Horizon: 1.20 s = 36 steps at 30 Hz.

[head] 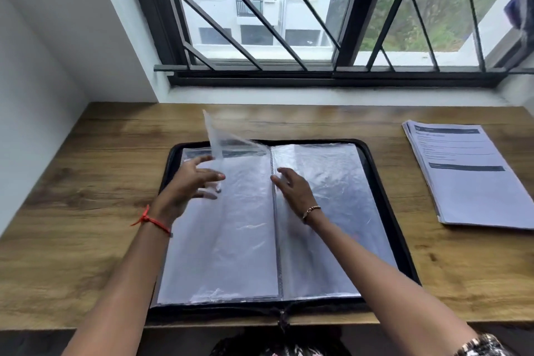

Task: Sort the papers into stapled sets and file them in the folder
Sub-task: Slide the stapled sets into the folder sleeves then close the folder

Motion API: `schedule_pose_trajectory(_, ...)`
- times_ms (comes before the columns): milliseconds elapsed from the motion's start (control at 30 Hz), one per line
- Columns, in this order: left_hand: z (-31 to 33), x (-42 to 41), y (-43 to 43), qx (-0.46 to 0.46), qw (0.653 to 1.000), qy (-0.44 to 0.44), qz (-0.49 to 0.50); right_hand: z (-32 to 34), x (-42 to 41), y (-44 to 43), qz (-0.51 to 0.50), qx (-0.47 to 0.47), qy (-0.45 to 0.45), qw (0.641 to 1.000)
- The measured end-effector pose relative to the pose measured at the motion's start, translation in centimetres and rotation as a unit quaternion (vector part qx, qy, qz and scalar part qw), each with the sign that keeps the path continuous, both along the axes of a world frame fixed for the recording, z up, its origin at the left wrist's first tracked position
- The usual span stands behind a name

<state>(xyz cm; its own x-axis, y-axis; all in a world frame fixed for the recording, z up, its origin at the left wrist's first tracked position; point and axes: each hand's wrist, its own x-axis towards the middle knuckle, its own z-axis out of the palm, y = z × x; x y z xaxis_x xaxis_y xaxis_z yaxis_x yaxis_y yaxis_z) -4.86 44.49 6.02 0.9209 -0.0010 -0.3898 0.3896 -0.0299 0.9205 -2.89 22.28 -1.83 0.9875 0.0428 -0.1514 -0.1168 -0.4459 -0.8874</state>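
Note:
A black zip folder (372,159) lies open on the desk, showing clear plastic sleeves on both sides of its spine. My left hand (187,182) holds the edge of one clear sleeve (219,139), which is lifted from the left side and stands tilted up. My right hand (291,188) rests with straight fingers on the right-hand sleeve (332,182), just beside the spine. A stack of printed papers (468,179) lies on the desk to the right of the folder, apart from both hands. No stapler is in view.
The wooden desk (86,182) runs under a barred window (289,23), with a white wall on the left. The folder's near edge and zip pull (281,318) reach the desk's front edge.

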Motion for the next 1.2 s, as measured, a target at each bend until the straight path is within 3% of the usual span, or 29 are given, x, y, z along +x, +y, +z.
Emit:
schedule_pose_trajectory(267, 2.0, 1.8, -13.1, -0.113, 0.988, 0.004, -0.105, 1.7, 0.6, -8.1, -0.155, 0.135, -0.003, 0.979)
schedule_pose_trajectory(467, 0.7, 2.6, -21.5, -0.114, 0.988, -0.014, -0.106, 4.0, 0.0, -14.5, -0.223, 0.204, 0.005, 0.953)
schedule_pose_trajectory(633, -2.5, 3.3, -24.7, -0.06, 0.991, -0.005, -0.119, 5.0, -0.7, -17.8, -0.254, 0.167, -0.003, 0.953)
schedule_pose_trajectory(733, -4.2, 3.1, -24.8, -0.061, 0.986, 0.014, -0.155, 4.1, -0.5, -17.9, -0.239, 0.026, -0.026, 0.97)
schedule_pose_trajectory(833, -5.1, 2.5, -23.5, 0.084, 0.984, -0.112, -0.114, 3.2, -0.2, -16.5, -0.212, -0.091, -0.04, 0.972)
schedule_pose_trajectory(933, -6.6, 1.4, -21.1, 0.237, 0.939, -0.237, -0.08, 2.5, 0.0, -14.3, -0.126, -0.149, -0.056, 0.979)
schedule_pose_trajectory(1100, -10.3, 0.1, -18.5, 0.429, 0.86, -0.24, -0.137, -0.9, -0.5, -10.3, 0.092, -0.281, -0.07, 0.953)
schedule_pose_trajectory(1200, -11.8, -0.1, -18.5, 0.496, 0.821, -0.22, -0.179, -3.0, -0.3, -10.3, 0.135, -0.348, -0.027, 0.927)
